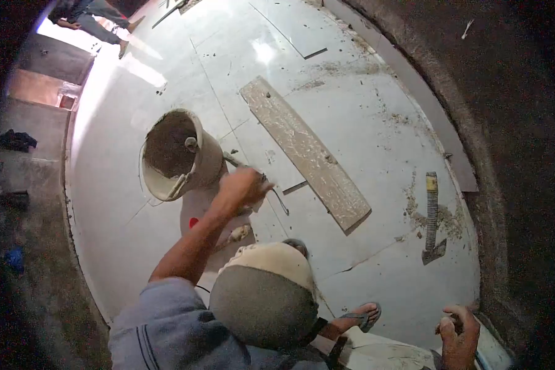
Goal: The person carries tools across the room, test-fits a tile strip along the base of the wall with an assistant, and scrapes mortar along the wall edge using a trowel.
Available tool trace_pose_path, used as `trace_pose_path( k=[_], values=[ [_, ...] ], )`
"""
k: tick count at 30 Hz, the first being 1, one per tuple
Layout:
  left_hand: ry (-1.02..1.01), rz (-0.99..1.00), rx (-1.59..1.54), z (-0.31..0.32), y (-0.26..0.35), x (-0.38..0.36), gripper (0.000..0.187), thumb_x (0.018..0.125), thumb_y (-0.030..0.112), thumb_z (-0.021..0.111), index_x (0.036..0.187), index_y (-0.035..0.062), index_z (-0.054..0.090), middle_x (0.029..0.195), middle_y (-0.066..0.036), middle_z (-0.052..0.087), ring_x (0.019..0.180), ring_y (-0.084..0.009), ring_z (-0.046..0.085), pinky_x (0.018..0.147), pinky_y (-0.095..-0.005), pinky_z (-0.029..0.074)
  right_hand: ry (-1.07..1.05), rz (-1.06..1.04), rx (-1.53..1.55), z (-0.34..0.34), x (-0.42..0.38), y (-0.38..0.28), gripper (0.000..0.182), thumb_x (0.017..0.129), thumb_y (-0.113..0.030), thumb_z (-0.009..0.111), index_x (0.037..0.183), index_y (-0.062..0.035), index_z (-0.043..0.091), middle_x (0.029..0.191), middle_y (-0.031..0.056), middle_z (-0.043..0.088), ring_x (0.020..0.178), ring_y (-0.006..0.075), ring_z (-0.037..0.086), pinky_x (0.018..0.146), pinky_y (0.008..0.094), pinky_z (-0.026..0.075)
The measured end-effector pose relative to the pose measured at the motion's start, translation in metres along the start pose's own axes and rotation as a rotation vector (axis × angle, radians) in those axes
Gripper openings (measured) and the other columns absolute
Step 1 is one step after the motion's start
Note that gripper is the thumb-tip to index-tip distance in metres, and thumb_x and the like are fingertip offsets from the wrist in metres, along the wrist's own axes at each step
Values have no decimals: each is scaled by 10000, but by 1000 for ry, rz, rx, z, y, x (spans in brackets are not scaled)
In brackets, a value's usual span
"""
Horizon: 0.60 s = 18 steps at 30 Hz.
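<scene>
My left hand (243, 188) reaches forward over the pale tiled floor (364, 117) and is closed around a thin metal tool (276, 196), seemingly a trowel, just right of a bucket (179, 154) that holds grey mortar. My right hand (459, 333) is low at the right, by the foot of the dark wall, with its fingers curled on a small dark object (445, 323). My capped head (265, 296) and my sandalled foot (362, 317) show at the bottom.
A mortar-smeared wooden plank (305, 151) lies diagonally on the tiles. A hammer (431, 216) with a yellow band lies near the right wall amid mortar crumbs. Another person's legs (92, 18) are at the far top left. Bare concrete (37, 185) borders the tiles on the left.
</scene>
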<state>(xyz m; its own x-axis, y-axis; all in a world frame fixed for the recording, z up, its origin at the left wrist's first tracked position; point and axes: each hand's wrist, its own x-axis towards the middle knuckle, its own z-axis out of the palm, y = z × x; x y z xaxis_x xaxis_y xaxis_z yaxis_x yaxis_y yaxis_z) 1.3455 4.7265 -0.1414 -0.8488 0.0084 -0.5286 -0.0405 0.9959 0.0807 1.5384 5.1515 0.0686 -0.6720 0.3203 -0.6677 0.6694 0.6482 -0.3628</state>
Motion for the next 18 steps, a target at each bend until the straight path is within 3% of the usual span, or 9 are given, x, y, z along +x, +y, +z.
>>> trace_pose_path(
  k=[1, 2, 4, 5, 6, 8, 11, 15, 18],
  values=[
    [-71, 28, -9, -20, 21, 37, 525, 833, 525, 591, 841, 5, 664, 805, -213, 660, 779, -388, 649, 675, -490, 507, -18, -9, -14, 0, 4, -2, 293, 915, -188, 544, 1124, 9, 607, 892, 131, 632, 825, 214, 597, 772, 345, 467],
    [53, 129, -124, -14, 26, 90, 532, 836, 529, 587, 903, 5, 655, 836, -224, 658, 808, -404, 642, 697, -496, 510, -37, -22, -29, 0, 10, -3, 291, 914, -187, 545, 1123, 5, 609, 880, 127, 627, 816, 212, 590, 773, 346, 464],
    [653, 257, -343, -10, 53, 198, 480, 839, 491, 600, 974, 33, 645, 941, -221, 659, 911, -392, 629, 787, -477, 500, -63, -12, -66, -2, 22, -7, 290, 911, -192, 547, 1122, -5, 612, 865, 122, 617, 807, 209, 577, 774, 349, 458],
    [762, 307, -401, -17, 64, 249, 462, 845, 445, 612, 1014, 15, 625, 940, -214, 660, 895, -393, 633, 799, -460, 496, -71, 16, -85, -1, 28, -6, 290, 910, -199, 549, 1121, -11, 615, 862, 120, 611, 807, 208, 571, 772, 352, 456],
    [759, 285, -457, -16, 60, 307, 444, 834, 425, 621, 1020, 22, 622, 967, -204, 652, 929, -365, 630, 818, -458, 489, -78, 46, -105, -1, 33, -5, 290, 909, -206, 552, 1121, -18, 617, 860, 118, 606, 808, 207, 565, 771, 355, 453],
    [557, -27, -547, -40, 68, 372, 523, 850, 413, 611, 1143, -17, 554, 1138, -237, 591, 1072, -356, 575, 879, -445, 476, -108, 156, -41, -2, 41, -6, 298, 910, -228, 556, 1123, -29, 619, 889, 127, 614, 828, 218, 569, 781, 364, 451],
    [585, -245, -569, -64, 91, 418, 629, 844, 413, 626, 1233, -57, 472, 1248, -276, 500, 1181, -387, 489, 940, -469, 431, -73, 303, 94, 0, 43, -10, 314, 909, -254, 563, 1132, -41, 623, 944, 138, 629, 865, 226, 581, 779, 380, 455],
    [589, -370, -563, -79, 117, 462, 875, 806, 520, 633, 1338, -109, 336, 1337, -289, 397, 1236, -390, 399, 992, -476, 361, -16, 343, 129, 1, 37, 3, 378, 919, -297, 570, 1189, -33, 597, 1051, 164, 638, 942, 276, 604, 797, 402, 474],
    [573, -444, -477, -83, 133, 466, 1023, 748, 637, 626, 1369, -109, 305, 1350, -273, 388, 1225, -348, 380, 987, -449, 334, -89, 476, 421, -2, 39, 54, 441, 931, -344, 567, 1235, -25, 564, 1127, 176, 623, 1002, 301, 607, 815, 421, 489]
  ],
)
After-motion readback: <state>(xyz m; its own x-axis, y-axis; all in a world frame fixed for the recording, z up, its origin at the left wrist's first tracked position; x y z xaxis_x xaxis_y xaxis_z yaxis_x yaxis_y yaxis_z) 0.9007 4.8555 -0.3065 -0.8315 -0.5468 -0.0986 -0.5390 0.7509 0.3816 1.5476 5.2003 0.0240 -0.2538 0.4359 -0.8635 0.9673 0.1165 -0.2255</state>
